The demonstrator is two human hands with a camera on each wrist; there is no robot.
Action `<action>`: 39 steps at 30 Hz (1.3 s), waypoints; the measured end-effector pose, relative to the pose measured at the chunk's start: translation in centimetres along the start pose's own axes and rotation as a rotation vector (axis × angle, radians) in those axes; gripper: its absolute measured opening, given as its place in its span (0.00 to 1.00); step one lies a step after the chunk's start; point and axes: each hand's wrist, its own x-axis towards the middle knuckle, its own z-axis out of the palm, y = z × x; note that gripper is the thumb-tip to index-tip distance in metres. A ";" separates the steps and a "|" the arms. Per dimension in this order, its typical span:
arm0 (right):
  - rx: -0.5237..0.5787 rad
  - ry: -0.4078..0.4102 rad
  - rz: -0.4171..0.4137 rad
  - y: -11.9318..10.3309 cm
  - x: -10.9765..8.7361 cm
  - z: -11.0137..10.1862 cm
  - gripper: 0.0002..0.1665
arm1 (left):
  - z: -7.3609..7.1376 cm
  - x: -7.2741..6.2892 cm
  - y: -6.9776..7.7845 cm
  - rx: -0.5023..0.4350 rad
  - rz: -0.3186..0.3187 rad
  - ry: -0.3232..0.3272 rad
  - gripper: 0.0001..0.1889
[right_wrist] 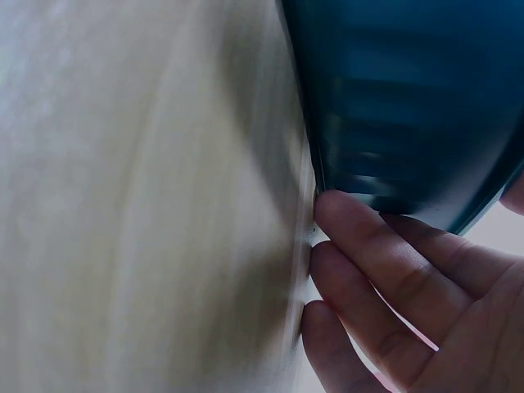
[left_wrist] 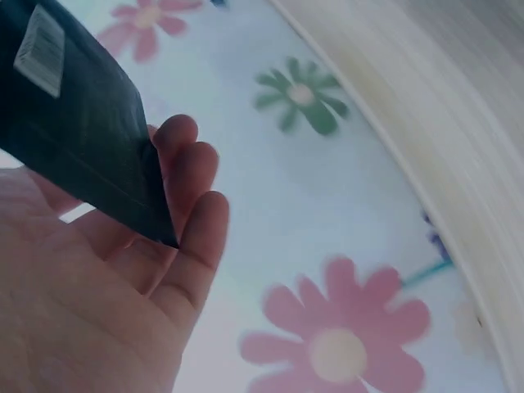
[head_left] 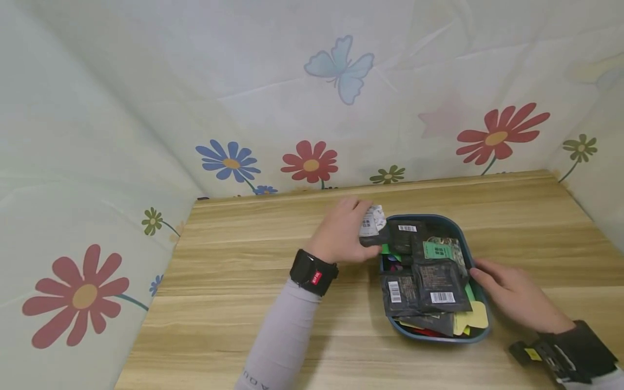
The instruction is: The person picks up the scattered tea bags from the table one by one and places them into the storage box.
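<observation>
In the head view my left hand (head_left: pixel 343 233) holds a small black packet (head_left: pixel 374 237) with a white label, at the left rim of a dark blue plastic basket (head_left: pixel 450 221). The left wrist view shows this packet (left_wrist: pixel 90 135) tilted, with a barcode on its dark face and the fingers around its edge. My right hand (head_left: pixel 517 295) grips the basket's right side, its thumb at the rim. Seen from the right wrist, its fingertips (right_wrist: pixel 336 209) lie against the blue outer wall (right_wrist: pixel 409 106). Several black packets (head_left: pixel 441 281) with barcodes fill the basket.
Among the packets are a green-labelled one (head_left: pixel 437 250) and a yellow piece (head_left: pixel 476 318) at the front right. The basket stands on a wood-grain table (head_left: pixel 234 303). Behind and left of it hangs a pale cloth (head_left: pixel 244 70) printed with flowers and a butterfly.
</observation>
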 end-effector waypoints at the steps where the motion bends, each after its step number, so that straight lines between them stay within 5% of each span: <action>1: 0.002 0.000 0.000 0.0 0.0 0.0 0.36 | -0.1 0.0 0.6 -0.013 0.024 0.011 0.49; 11: 0.003 0.007 -0.013 -0.4 0.1 0.1 0.35 | 0.3 0.0 5.5 -0.087 0.227 0.066 0.48; 17: 0.007 0.020 -0.036 -0.3 0.1 0.1 0.33 | 0.6 -0.3 7.1 -0.079 0.294 0.059 0.47; 25: 0.003 -0.007 -0.018 -0.2 0.2 0.3 0.35 | 0.8 -0.7 7.6 -0.058 0.224 -0.052 0.76; 39: 0.005 -0.018 -0.022 -0.3 0.6 0.3 0.36 | -0.5 -1.6 5.5 -0.106 0.152 -0.053 0.74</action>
